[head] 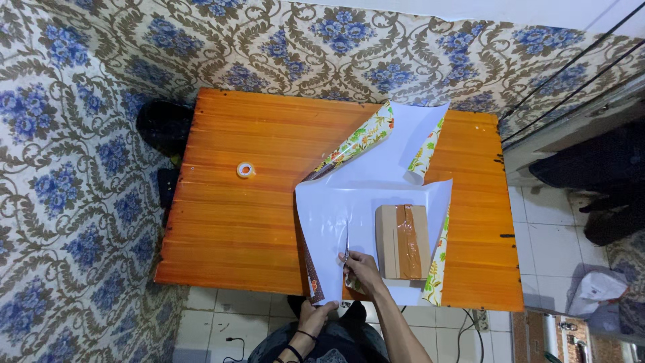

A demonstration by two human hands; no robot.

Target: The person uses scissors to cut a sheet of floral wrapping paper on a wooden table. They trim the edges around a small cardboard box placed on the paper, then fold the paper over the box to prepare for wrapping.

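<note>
Right now the right hand (359,265) pinches slim scissors (347,247), blades pointing away along the white-backed floral wrapping sheet (349,202) on the orange wooden desk (255,222); the left hand (314,314) pinches the sheet's near edge, closer to the body.

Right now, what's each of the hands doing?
Left hand: shut, gripping the near edge of the paper.
Right hand: shut on scissors, cutting the paper.
</note>
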